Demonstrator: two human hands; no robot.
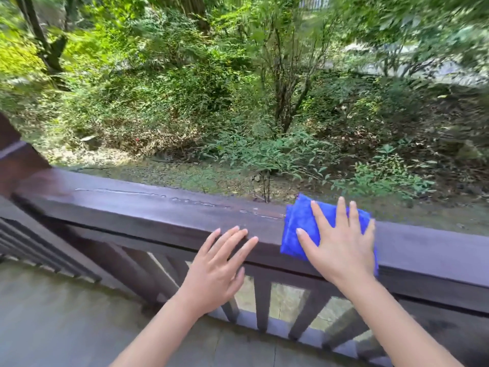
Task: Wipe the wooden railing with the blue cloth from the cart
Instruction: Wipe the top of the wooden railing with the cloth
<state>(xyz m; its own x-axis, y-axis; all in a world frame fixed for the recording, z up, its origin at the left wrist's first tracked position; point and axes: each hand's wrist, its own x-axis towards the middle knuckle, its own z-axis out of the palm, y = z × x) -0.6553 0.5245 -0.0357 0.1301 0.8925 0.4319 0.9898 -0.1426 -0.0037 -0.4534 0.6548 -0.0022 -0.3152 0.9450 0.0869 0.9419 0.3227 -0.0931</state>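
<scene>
text: none legible | labels: none | brands: none | numbers: none | signs: none anywhere in frame

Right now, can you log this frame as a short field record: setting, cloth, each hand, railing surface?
setting: outdoor deck, greenery beyond
cloth: blue cloth, folded, lying on top of the wooden railing
right hand: flat, fingers spread, pressing the cloth down
left hand: open, fingertips resting on the rail's near edge, beside the cloth, holding nothing
railing surface: pale wet-looking streaks left of the cloth
cart: not in view
</scene>
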